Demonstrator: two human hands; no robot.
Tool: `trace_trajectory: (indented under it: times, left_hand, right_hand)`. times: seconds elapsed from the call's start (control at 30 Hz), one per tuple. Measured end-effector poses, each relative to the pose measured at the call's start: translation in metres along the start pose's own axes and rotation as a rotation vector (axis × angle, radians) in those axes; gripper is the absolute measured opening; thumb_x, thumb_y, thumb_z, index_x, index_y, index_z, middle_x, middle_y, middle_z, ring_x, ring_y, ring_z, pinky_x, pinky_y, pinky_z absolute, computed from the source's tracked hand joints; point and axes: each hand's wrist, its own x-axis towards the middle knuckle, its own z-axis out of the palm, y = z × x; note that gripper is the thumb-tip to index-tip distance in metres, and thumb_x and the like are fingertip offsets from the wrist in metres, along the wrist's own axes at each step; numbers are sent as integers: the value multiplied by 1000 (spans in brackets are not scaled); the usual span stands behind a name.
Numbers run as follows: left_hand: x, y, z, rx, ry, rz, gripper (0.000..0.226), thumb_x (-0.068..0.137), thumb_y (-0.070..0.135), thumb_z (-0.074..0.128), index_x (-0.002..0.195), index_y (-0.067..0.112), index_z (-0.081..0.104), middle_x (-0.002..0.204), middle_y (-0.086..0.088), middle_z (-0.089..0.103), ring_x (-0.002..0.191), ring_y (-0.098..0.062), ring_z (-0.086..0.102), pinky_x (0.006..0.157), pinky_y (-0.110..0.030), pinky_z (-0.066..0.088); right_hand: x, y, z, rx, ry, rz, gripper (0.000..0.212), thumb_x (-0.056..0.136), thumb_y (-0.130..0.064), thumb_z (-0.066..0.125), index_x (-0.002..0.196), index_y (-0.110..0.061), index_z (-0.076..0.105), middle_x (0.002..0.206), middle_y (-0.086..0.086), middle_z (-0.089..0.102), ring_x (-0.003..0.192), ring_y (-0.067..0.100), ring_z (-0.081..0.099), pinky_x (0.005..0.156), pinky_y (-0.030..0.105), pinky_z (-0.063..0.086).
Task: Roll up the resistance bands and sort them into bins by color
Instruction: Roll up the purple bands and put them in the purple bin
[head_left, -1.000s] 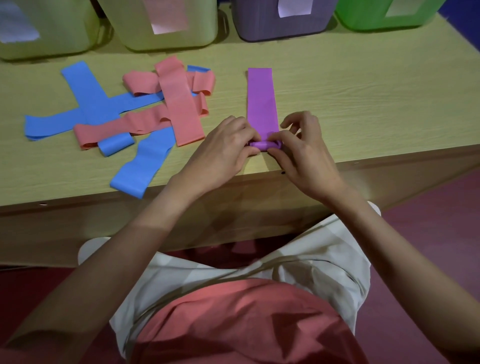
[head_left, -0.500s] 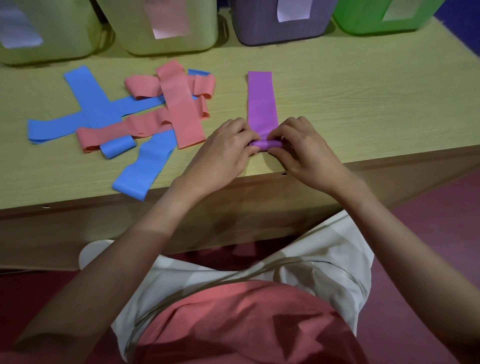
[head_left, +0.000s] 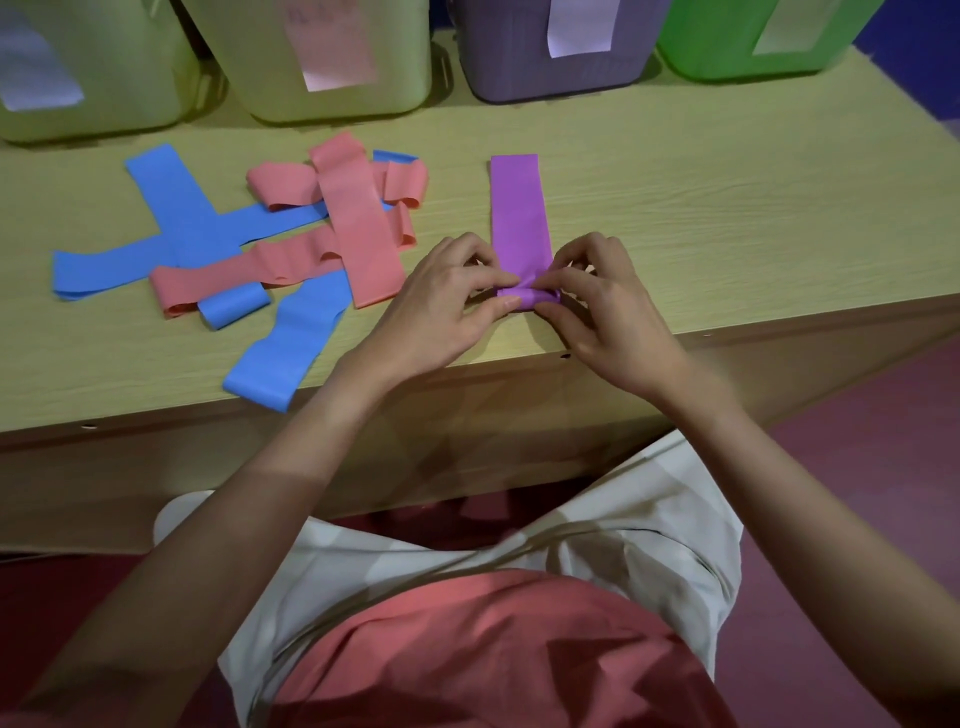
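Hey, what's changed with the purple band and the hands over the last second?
Little. Both the left hand and right hand keep pinching the rolled near end of the purple band, and the roll looks slightly thicker, with less flat band left. The blue bands, pink bands and purple bin stayed put.

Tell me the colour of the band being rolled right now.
Purple; the purple band shows clearly in the head view, its near end pinched by both hands.
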Motion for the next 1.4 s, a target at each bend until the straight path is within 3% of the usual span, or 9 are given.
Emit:
trace_trajectory:
  times: [0.1, 0.27, 0.5, 0.7, 0.83, 0.93, 1.2, 1.4]
  left_hand:
    - [0, 0, -2, 36, -26, 40, 31, 94, 31, 58, 113, 10, 70, 100, -4, 54, 96, -18, 49, 81, -29, 41]
    - [4, 0, -7, 103, -72, 95, 34, 95, 32, 53, 115, 9, 69, 100, -3, 56, 95, -19, 49, 81, -31, 42]
    - [5, 1, -7, 158, -72, 136, 31, 96, 29, 54, 115, 8, 66, 100, -4, 57, 93, -20, 48, 80, -31, 40]
    - [3, 1, -3, 76, -17, 44, 22, 94, 30, 59, 98, 8, 60, 93, 2, 51, 89, -15, 46, 76, -28, 38]
    - [5, 1, -1, 41, -7, -35, 23, 95, 30, 58, 101, 9, 64, 96, 3, 48, 94, -13, 44, 78, -22, 32]
    - [7, 4, 0, 35, -6, -87, 22, 96, 28, 55, 103, 9, 64, 97, 3, 47, 96, -11, 42, 79, -20, 29]
    - [7, 20, 9, 136, 45, -204, 21, 100, 26, 47, 99, 9, 60, 102, -8, 59, 100, -26, 51, 88, -40, 40]
    - [14, 25, 4, 136, -2, -329, 23, 99, 33, 47, 95, 14, 59, 103, -7, 61, 101, -27, 53, 89, -41, 39]
  right_hand:
    - [1, 0, 0, 0, 7, -16, 22, 92, -21, 61, 104, -4, 69, 98, 11, 55, 90, 24, 48, 76, 30, 41]
    - [2, 1, -2, 23, -41, 9, 36, 92, -20, 61, 124, -2, 56, 97, 10, 57, 89, 21, 45, 78, 30, 39]
    - [3, -2, -3, -103, -55, -51, 24, 96, -23, 57, 107, -5, 68, 96, 12, 53, 89, 22, 41, 76, 28, 36]
    - [4, -3, -3, -99, -70, -37, 24, 95, -20, 56, 107, -3, 69, 96, 13, 58, 88, 29, 47, 76, 36, 42]
    - [7, -2, -6, 13, -98, 34, 28, 95, -22, 58, 115, -3, 60, 96, 11, 60, 89, 26, 47, 76, 31, 40]
    - [8, -1, -5, 9, -84, 17, 20, 95, -22, 56, 103, -4, 60, 92, 10, 59, 87, 24, 45, 74, 32, 38]
    - [6, -1, 2, -25, -37, 22, 27, 97, -25, 50, 101, -1, 62, 97, 12, 55, 88, 26, 45, 76, 34, 40]
    - [7, 1, -3, 4, -73, -16, 19, 94, -22, 58, 102, -4, 59, 91, 7, 56, 83, 23, 45, 73, 32, 38]
